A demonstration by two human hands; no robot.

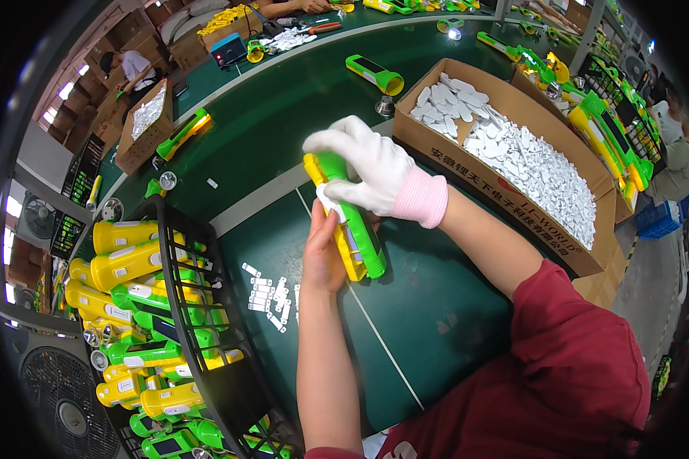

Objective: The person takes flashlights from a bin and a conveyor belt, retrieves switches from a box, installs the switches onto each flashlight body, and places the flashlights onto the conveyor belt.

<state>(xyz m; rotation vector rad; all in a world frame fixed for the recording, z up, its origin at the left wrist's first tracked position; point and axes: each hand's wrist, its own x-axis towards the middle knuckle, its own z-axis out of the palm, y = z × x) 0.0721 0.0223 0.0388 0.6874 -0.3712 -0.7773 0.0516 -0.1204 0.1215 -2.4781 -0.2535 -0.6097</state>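
Red sleeve (582, 367) of our own right arm fills the lower right, closest to the lens; fwd of it both hands meet on one green-and-yellow flashlight (352, 222), held tilted above the green counter (436, 306), w/ its head end up under the glove. Our left hand (323, 252), bare, wraps the body from the left side, fingers closed around it. Our right hand (375, 172), in a white glove w/ pink cuff, clamps over the top end, fingers curled down, and seems to press a small white piece (331, 200) onto the housing; we can't tell how firmly it's seated. We'd judge this unit is mid-fit, not finished. Left of us a black wire basket (199, 306) holds a heap of flashlights (138, 306), approx. full, though we can't tell whether those are done or waiting. Loose white pieces (272, 294) lie on the counter just beside the basket, and a cardboard box (467, 164) to the right holds many more, so plenty of stock is left.
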